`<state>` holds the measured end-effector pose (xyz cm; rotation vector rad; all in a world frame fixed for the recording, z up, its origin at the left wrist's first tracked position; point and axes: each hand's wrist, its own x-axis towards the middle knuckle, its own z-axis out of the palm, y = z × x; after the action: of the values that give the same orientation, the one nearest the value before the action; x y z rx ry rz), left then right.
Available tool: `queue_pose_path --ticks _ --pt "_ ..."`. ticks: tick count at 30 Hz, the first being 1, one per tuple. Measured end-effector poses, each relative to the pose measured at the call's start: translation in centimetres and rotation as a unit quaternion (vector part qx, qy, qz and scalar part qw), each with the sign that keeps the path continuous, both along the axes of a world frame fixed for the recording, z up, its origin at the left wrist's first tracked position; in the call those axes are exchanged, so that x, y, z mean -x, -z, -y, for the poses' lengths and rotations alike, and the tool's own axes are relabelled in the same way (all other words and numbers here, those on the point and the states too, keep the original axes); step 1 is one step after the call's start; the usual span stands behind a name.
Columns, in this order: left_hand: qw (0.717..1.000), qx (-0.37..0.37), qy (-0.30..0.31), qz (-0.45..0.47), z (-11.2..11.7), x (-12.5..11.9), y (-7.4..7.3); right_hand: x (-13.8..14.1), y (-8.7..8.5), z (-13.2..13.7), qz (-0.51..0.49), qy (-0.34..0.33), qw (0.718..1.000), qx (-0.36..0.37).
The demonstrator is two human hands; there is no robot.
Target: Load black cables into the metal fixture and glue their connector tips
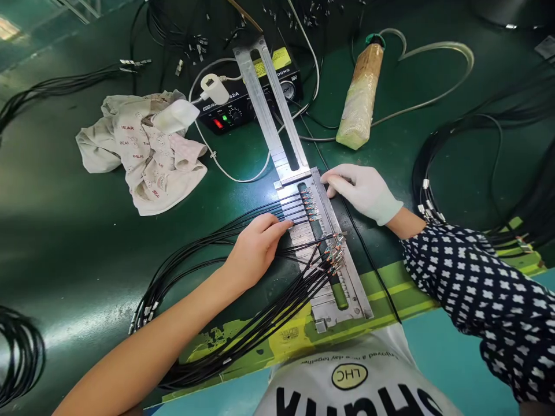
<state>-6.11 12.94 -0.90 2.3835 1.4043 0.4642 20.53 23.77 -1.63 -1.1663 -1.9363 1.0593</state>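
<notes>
- Lettered shirt (355, 381): below both hands.
- Metal frame (358, 301): between them; right hand (364, 190) at its edge, hold unclear, could nudge it.
- Black cables (264, 322): left hand (254, 251) pinches one; a slack pinch might lose it.
- Metal tips (335, 254): beyond that pinch; crowding might tangle them.

Jig (326, 214): bare metal, scuffed, dull sheen
Cables (281, 315): plastic-looking sheath, smooth
Tips (336, 257): bright metal
Desk (108, 248): smooth, glossy, strong glare
Edge strip (411, 294): patchy, worn
Rag (151, 156): crumpled printed cloth, matt
Glove (366, 188): thin fabric, matt
Sleeve (459, 277): printed cloth, matt
Bar (359, 98): wrinkled glossy film wrap
Hose (472, 60): translucent, plastic-looking, slight shine
Box (240, 98): smooth casing; metal or plastic, cannot tell
</notes>
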Motion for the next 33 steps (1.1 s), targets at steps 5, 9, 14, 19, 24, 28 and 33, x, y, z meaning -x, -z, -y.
queue_pose_path --ticks 5,9,14,19,24,28,33 --pt "1.000 0.004 -0.004 0.005 -0.2 -0.1 -0.4 0.0 0.0 -0.1 -0.001 -0.002 1.000 -0.004" --pt "0.998 0.018 -0.007 0.062 -0.3 0.0 -0.3 0.1 0.0 -0.1 -0.004 -0.004 1.000 -0.007" --pt "0.999 -0.025 0.018 0.021 0.0 0.1 0.1 0.1 0.0 -0.1 0.003 -0.003 1.000 -0.006" --pt "0.998 -0.025 0.020 0.054 -0.1 0.0 0.3 0.1 0.0 -0.2 0.006 -0.004 1.000 -0.009" --pt "0.998 -0.011 0.021 0.066 -0.1 0.1 0.7 0.1 -0.1 -0.1 0.006 -0.003 1.000 -0.006" --pt "0.996 -0.076 0.003 -0.042 0.6 0.4 1.1 0.1 -0.2 -0.1 0.006 -0.001 1.000 -0.002" --pt "0.978 -0.110 -0.003 -0.177 1.4 0.7 0.6 0.1 0.1 0.0 0.007 0.002 1.000 -0.010"
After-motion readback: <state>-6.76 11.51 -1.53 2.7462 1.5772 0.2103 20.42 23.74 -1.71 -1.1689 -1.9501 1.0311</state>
